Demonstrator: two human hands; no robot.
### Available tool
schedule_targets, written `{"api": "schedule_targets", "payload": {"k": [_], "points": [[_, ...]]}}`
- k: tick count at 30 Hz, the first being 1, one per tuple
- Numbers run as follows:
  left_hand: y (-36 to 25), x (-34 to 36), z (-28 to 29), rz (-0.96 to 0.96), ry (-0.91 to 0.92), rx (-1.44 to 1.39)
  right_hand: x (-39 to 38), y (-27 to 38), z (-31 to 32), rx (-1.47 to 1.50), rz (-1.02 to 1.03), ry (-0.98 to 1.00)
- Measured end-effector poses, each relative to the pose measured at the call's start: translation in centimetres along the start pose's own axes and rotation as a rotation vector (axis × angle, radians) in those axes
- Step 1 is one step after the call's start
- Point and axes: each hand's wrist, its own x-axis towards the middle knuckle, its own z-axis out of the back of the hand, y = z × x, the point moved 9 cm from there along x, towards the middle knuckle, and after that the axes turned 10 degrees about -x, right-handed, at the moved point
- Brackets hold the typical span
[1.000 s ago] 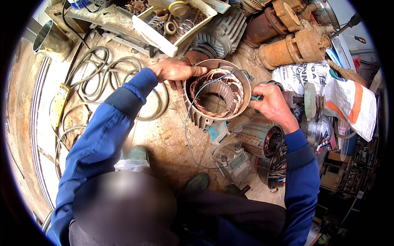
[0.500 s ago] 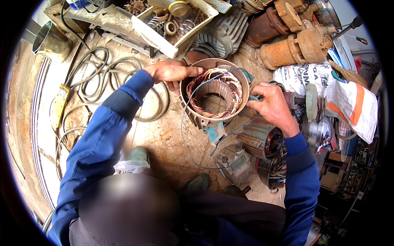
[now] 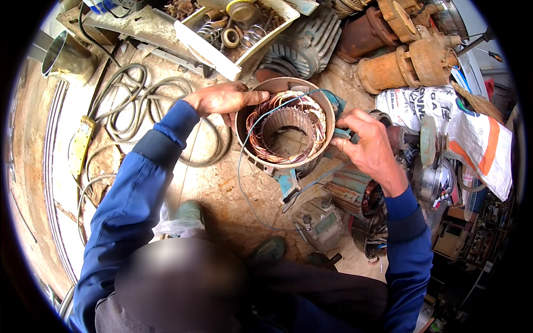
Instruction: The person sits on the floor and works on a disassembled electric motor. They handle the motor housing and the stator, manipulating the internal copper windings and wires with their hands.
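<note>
Between my hands is an electric motor stator housing (image 3: 282, 84), a round metal shell whose open end faces up. Copper windings (image 3: 317, 123) ring the slotted core inside. My left hand (image 3: 221, 102) is closed on the upper left rim, thumb over the edge and the other fingers mostly hidden outside. At the right side, my right hand (image 3: 366, 145) pinches a teal lug (image 3: 341, 134) on the shell. A thin blue-grey wire (image 3: 240, 180) crosses the housing's mouth and loops down on the left. A teal foot (image 3: 288, 185) shows at the housing's lower side.
Right of the housing lie another finned motor body (image 3: 355, 191) and a grey metal cover (image 3: 320, 225). A white tray of springs and rings (image 3: 208, 55) stands behind, near rusty pump parts (image 3: 383, 72). Coiled cable (image 3: 125, 102) spreads at left; a white sack (image 3: 477, 133) lies at right.
The housing has shifted slightly left and turned a little, its teal foot swinging with it. Both my hands moved along with it and kept their hold. The wire loop shifted left.
</note>
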Motion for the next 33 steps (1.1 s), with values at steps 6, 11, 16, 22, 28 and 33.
{"api": "schedule_targets", "payload": {"k": [6,11,16,22,28,33], "points": [[0.7,-1.1,0.3,0.143,0.004,-0.028,-0.4,0.2,0.3,0.029,-0.079,-0.105],[1.3,-1.8,0.7,0.118,-0.039,-0.079,-0.8,-0.7,-1.0,0.164,-0.246,-0.112],[1.4,-1.8,0.8,0.089,-0.094,-0.094,-0.8,-0.6,-1.4,0.155,-0.253,-0.084],[1.2,-1.9,0.9,0.042,-0.110,-0.118,-0.6,-0.3,-1.8,0.190,-0.279,-0.030],[1.1,-2.0,0.6,0.000,-0.106,-0.233,-1.0,0.5,-2.0,0.196,-0.279,-0.035],[1.6,-3.4,0.7,0.127,-0.038,-0.017,-2.0,2.5,-2.4,0.174,-0.169,-0.064]]}}
